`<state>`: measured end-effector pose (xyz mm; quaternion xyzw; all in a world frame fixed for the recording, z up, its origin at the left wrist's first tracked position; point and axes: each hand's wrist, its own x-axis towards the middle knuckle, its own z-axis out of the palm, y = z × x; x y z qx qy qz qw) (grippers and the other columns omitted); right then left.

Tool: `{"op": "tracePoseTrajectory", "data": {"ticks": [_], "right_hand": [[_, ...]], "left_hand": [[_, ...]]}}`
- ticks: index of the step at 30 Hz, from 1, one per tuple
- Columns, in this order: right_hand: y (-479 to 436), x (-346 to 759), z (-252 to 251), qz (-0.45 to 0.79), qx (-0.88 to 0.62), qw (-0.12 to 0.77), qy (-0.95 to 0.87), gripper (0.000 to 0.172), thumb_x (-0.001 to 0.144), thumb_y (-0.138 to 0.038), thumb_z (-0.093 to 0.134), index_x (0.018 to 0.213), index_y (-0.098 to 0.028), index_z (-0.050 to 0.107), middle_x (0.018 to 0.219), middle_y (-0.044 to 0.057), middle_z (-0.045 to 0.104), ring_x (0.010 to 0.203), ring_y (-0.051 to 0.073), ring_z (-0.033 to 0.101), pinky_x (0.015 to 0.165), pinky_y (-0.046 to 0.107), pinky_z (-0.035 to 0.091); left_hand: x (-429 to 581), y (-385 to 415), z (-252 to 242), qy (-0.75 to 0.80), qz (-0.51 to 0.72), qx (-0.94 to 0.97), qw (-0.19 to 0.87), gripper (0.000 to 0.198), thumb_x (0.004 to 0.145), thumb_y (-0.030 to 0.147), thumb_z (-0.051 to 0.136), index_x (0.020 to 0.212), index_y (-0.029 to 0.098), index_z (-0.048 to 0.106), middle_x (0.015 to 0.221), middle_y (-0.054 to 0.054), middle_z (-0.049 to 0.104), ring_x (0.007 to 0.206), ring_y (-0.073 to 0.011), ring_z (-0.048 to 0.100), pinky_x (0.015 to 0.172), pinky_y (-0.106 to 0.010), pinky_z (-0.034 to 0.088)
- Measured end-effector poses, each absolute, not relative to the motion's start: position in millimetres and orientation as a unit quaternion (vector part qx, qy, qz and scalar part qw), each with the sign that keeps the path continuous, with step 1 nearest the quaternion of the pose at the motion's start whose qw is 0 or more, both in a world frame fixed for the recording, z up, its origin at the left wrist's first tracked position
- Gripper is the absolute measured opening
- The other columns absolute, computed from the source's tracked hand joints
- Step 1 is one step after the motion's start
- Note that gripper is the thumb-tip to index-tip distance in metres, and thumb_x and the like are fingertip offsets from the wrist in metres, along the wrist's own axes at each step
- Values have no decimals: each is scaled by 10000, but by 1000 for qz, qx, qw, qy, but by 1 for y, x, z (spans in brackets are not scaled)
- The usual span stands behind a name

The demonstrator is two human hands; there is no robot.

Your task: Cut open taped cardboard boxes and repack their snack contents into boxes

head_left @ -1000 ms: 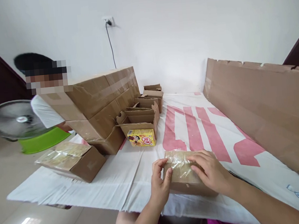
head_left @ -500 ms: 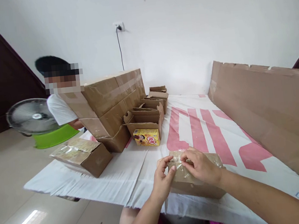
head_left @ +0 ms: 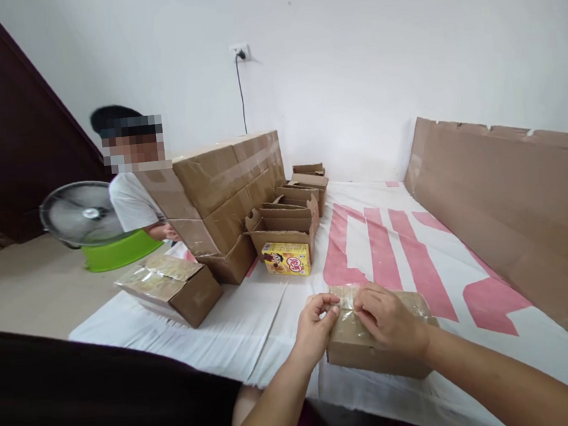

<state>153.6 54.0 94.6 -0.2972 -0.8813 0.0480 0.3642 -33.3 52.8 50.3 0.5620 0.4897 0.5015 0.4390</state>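
A closed brown cardboard box point(head_left: 383, 357) lies at the table's front edge, with clear, wrinkled tape over its top. At its left end my left hand point(head_left: 317, 320) pinches the clear tape between thumb and forefinger. My right hand point(head_left: 387, 317) is closed on the top of the same box, fingertips together at the tape near its middle. What lies between the right fingertips is too small to make out. Behind the left hand a yellow printed carton point(head_left: 288, 259) leans against an open brown box point(head_left: 280, 223).
Stacked taped boxes point(head_left: 215, 179) stand at the left beside a single taped box point(head_left: 170, 284). A person point(head_left: 135, 200) sits behind the stack, near a fan point(head_left: 83, 212). A tall cardboard sheet point(head_left: 504, 205) borders the right side. A dark shape point(head_left: 81, 406) covers the lower left.
The view has shifted slightly left. A dark shape has come in at the lower left. My left thumb and forefinger have closed together at the tape; the person's hand now shows beside the stack.
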Motion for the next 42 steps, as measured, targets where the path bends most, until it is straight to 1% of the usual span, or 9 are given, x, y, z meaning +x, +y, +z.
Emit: {"op": "tracePoseTrajectory", "data": {"ticks": [3,8,13,17,23,26,30,36,42], "right_hand": [[54,154,96,54,-340,356,-869,168,894,-88,428,842,-214,526,788,50,614,768,209,560,670,351,485],[51,162,107,38,-338,353,-872,180,904,-96,436,957,-212,563,976,84,654,931,234,586,804,408,497],[37,173,114,34,-313,239,-919,146,891,-92,463,868,-203,555,772,33,622,732,182,561,643,303,451],[28,175,113,-38,-270,160,-949,197,903,-81,422,800,-205,534,723,29,605,674,173,526,618,302,400],[36,168,118,-133,-174,152,-964,258,887,-43,395,747,-218,522,639,24,589,582,176,481,548,317,330],[47,169,121,-153,-144,142,-967,251,909,-100,413,722,-221,528,620,14,584,567,170,471,540,316,319],[55,174,127,-146,-142,110,-973,225,927,-194,464,716,-218,539,612,3,584,560,162,472,530,311,319],[51,171,127,-158,-104,57,-980,228,877,-71,426,780,-220,570,669,19,615,599,174,470,548,313,349],[58,160,123,-129,-144,58,-979,152,832,-92,475,762,-201,555,688,45,610,644,186,494,590,317,398]], "left_hand": [[-34,53,52,488,500,565,439,224,743,380,630,855,194,684,835,-26,603,792,-173,563,759,-294,446],[-36,53,52,489,499,578,422,201,763,358,620,868,197,677,819,-19,600,794,-174,568,765,-297,448],[-34,52,52,496,503,591,389,161,774,311,608,871,204,679,841,-23,591,813,-189,575,785,-325,444],[-31,51,51,505,505,607,349,137,787,291,588,860,213,673,818,-20,588,813,-197,569,778,-335,445],[-31,50,52,505,502,621,327,128,787,271,578,859,213,667,823,-25,600,805,-198,578,759,-332,461],[-31,50,53,504,501,624,324,125,795,267,572,860,212,663,829,-25,598,805,-195,582,762,-332,467],[-31,50,54,503,499,627,324,131,801,269,567,870,209,659,832,-22,586,799,-189,581,764,-330,467],[-30,50,52,505,498,630,316,128,805,253,569,883,207,660,844,-26,582,806,-193,582,763,-332,467],[-31,50,50,505,492,639,308,141,810,247,563,902,205,661,860,-34,587,818,-197,585,769,-338,473]]}}
